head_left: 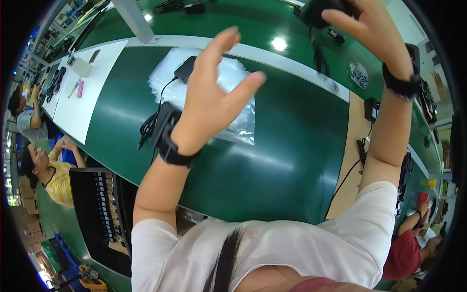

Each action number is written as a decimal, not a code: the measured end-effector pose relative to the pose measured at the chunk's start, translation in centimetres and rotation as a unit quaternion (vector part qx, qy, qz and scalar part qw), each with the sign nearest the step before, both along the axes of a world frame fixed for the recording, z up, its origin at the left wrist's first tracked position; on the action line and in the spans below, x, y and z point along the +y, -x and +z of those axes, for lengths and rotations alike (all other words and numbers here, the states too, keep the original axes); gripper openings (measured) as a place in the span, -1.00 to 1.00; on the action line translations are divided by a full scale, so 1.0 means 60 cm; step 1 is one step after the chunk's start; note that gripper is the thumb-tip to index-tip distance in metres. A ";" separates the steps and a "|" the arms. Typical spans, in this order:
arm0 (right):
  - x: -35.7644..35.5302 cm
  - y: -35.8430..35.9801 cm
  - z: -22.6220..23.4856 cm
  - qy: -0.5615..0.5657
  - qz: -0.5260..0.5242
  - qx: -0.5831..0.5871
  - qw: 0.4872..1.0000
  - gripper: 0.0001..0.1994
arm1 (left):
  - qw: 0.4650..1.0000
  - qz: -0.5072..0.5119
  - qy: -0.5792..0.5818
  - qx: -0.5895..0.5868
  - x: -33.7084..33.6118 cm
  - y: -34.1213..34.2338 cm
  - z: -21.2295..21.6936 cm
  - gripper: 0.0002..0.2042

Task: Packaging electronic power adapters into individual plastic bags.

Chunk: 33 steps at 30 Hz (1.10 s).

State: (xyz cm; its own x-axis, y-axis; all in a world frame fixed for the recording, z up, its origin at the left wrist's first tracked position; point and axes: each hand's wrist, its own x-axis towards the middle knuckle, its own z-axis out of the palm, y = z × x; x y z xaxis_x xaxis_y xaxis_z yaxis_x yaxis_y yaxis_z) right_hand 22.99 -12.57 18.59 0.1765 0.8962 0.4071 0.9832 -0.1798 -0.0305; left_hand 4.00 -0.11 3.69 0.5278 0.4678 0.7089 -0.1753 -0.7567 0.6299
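My left hand (pixel 210 100) is raised over the table with its fingers apart and nothing in it. Behind it lies a fanned stack of clear plastic bags (pixel 243 124). A black power adapter (pixel 185 70) rests on the bags, its thin cord running to a coiled bundle (pixel 148 125) beside my left wrist. My right hand (pixel 377 36) is up at the far right, its fingers closed round a dark, blurred thing that looks like a black power adapter (pixel 318 12). A smeared black cord (pixel 318 56) hangs below it. Both wrists wear black straps.
A pale rail (pixel 272 48) crosses the green table (pixel 253 180), with a post (pixel 134 22) at left. Another adapter (pixel 372 109) lies on the brown board (pixel 343 194) at right. A black tray (pixel 92 219) stands at left. Co-workers sit on both sides.
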 end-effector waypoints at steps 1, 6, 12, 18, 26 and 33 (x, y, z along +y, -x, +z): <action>-0.007 0.042 0.015 0.037 0.050 0.019 0.998 -0.67 | 0.999 -0.035 0.024 -0.022 -0.015 -0.021 0.018 -0.57; -0.018 0.085 -0.035 -0.077 0.242 0.446 0.858 -0.49 | 0.872 -0.362 0.323 0.066 -0.046 -0.017 0.120 -0.53; 0.033 0.116 -0.276 -0.072 0.293 0.635 0.711 -0.38 | 0.809 -0.245 0.435 -0.312 -0.021 0.004 0.136 -0.83; 0.025 0.099 -0.270 -0.080 0.209 0.778 0.587 -0.59 | 0.837 -0.205 0.390 -0.323 0.055 0.059 0.118 -0.68; 0.040 0.086 -0.296 -0.109 0.249 0.768 0.579 -0.52 | 0.797 -0.296 0.524 -0.045 -0.018 0.028 0.002 -0.74; 0.032 0.100 -0.293 0.023 0.228 0.790 0.569 -0.57 | 0.836 -0.209 0.504 -0.061 -0.014 0.019 -0.041 -0.65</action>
State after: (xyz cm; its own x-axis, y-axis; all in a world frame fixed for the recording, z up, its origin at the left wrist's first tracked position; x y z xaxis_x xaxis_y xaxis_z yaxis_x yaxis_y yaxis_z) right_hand 16.99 -10.62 1.02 0.0353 0.9987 0.0373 -0.3200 0.0466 -0.9463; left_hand 2.83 -0.92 1.21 0.7474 0.6524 0.1257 -0.4006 0.2916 0.8686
